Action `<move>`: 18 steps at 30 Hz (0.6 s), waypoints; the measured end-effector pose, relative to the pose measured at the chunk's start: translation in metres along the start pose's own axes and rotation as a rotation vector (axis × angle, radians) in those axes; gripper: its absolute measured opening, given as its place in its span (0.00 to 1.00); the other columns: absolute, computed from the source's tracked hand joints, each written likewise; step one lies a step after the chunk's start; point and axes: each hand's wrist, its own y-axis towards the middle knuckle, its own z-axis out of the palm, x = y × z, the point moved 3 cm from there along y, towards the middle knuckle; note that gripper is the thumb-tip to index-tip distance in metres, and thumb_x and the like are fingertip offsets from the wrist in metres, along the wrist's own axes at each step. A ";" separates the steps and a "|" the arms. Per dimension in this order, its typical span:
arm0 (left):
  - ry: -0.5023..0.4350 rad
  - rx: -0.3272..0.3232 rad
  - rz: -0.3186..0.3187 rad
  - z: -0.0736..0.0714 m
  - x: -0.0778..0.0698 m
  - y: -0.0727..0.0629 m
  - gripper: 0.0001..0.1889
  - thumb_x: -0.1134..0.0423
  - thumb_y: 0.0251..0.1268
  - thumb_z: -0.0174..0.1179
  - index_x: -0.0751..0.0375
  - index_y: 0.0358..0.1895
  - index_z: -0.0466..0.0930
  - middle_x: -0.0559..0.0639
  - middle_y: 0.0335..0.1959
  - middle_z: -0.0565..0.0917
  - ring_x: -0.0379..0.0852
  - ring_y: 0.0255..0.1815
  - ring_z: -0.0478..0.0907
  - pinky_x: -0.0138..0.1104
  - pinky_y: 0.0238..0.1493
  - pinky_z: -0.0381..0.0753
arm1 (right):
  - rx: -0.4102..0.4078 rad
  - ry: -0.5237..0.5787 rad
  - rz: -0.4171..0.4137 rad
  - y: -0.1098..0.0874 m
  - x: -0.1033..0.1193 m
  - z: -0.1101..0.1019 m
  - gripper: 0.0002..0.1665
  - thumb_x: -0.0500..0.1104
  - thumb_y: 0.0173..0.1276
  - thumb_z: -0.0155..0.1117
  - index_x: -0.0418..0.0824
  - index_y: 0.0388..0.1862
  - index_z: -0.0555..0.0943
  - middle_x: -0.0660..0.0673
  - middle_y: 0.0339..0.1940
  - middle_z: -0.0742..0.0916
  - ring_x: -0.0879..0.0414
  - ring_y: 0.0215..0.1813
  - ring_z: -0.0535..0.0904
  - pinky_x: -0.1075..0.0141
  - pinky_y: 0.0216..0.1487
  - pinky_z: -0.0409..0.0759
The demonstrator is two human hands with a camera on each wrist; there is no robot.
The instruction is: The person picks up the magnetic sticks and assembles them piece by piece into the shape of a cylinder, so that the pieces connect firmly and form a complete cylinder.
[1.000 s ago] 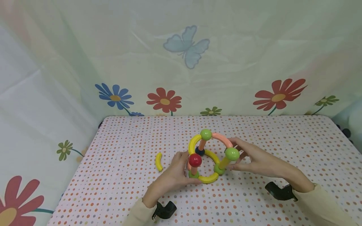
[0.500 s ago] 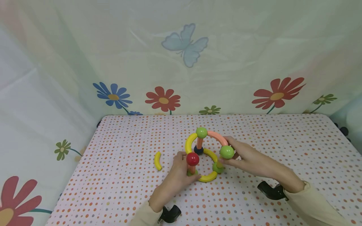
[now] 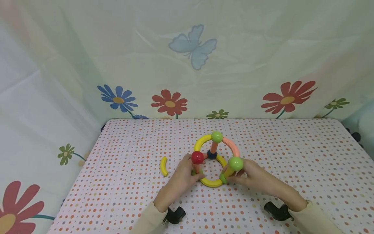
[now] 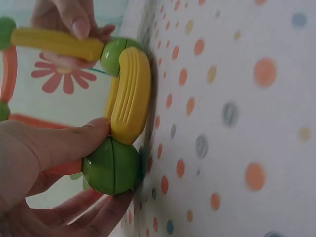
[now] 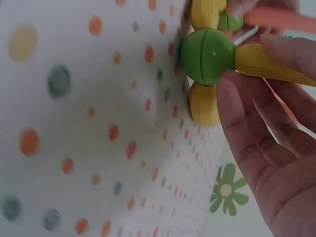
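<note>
A two-tier toy frame of magnetic balls and rods stands mid-table in the head view. Its upper arc joins a red ball [image 3: 197, 157], a far green ball [image 3: 217, 136] and a right green ball [image 3: 235, 163]. Below lie a dark blue ball [image 3: 212, 154] and a yellow curved rod [image 3: 211, 183]. My left hand [image 3: 179, 175] grips the left upright; in the left wrist view its thumb presses at the orange rod [image 4: 39, 121] and fingers lie under a green ball [image 4: 112, 166]. My right hand [image 3: 254, 174] holds the right yellow upright [image 5: 269, 64] between thumb and fingers.
A loose yellow curved rod [image 3: 163, 166] lies left of the left hand. The table [image 3: 131, 143] has a dotted cover. Behind it hangs a printed curtain [image 3: 239, 65]. Each wrist carries a black camera mount [image 3: 175, 215].
My right hand has come down and nearer, from the far right side of the frame to the right yellow upright. The frame has turned slightly. My left hand stays at the left upright.
</note>
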 end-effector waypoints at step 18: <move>-0.104 0.012 -0.016 -0.005 0.004 0.053 0.14 0.71 0.66 0.72 0.67 0.53 0.83 0.57 0.52 0.82 0.52 0.54 0.81 0.42 0.60 0.82 | -0.042 0.065 -0.022 -0.016 0.016 0.048 0.29 0.42 0.75 0.70 0.33 0.70 0.74 0.37 0.58 0.81 0.57 0.48 0.83 0.65 0.45 0.85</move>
